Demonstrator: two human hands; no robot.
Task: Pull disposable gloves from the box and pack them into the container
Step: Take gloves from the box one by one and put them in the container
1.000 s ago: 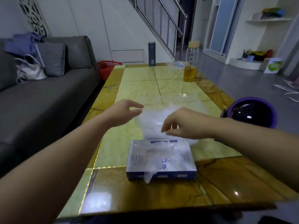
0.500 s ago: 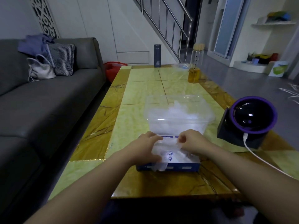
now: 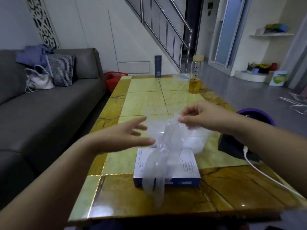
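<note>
Disposable glove [image 3: 166, 146], clear and limp, pinched at its cuff between thumb and forefinger of the right hand [image 3: 197, 117] and held high above the box [image 3: 191, 165], probably to draw the full length out of the slot. Film fingers trailing down across the box top and past its near edge, over the desk [image 3: 146, 97]; whether wholly free of the slot, impossible to tell. Left hand [image 3: 126, 135] spread with fingers straight, gripping nothing, thumb tip right at the film's left edge, touching or just short of it, too blurred to say. Seemingly poised there to gather the loose sheet and stop it swinging. Box lying flat toward the near end of the desk, within easy reach of both hands. Clear container [image 3: 199, 141] just beyond the box on the far side, no lid seen, white crumpled film already inside, presumably set so close to keep the carry short. Judged step: one glove drawn up, not yet packed. Next, likely bunching the hanging length and pressing it down into the container. Thin film apt to cling, balloon, or drag another glove out. Purple-rimmed device [image 3: 255, 112] and its white cable [image 3: 245, 151] to the right, near the right forearm, worth steering clear of.
</note>
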